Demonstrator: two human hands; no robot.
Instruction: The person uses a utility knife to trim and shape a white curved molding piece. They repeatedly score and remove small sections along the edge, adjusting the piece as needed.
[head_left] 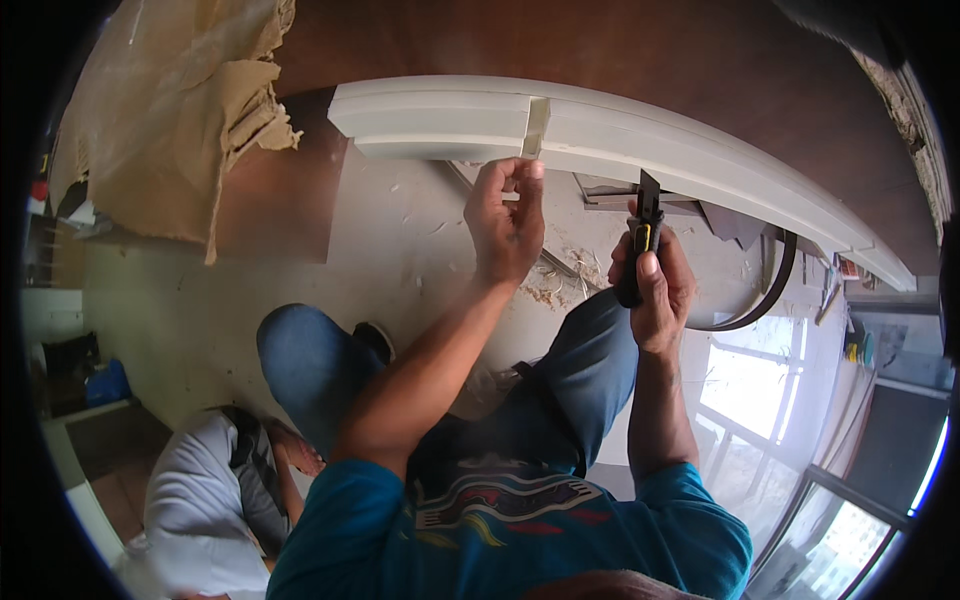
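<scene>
A long white moulding (640, 130) runs across a brown wooden panel (560, 45), with a narrow notch (536, 125) cut crosswise in it. My left hand (508, 215) is closed at the lower end of the notch, thumb and finger pinched at the moulding's edge; what they hold is hidden. My right hand (655, 285) grips a black utility knife (643, 235) with a yellow slider, its dark blade pointing up, just below the moulding and right of the notch.
Torn cardboard (160, 120) lies at upper left. Wood shavings (565, 290) and offcuts lie on the pale floor (395, 230) below. A curved dark band (770, 290) hangs at the right. Another person in white clothing (190, 500) crouches at lower left. A glass-paned frame (840, 530) stands at lower right.
</scene>
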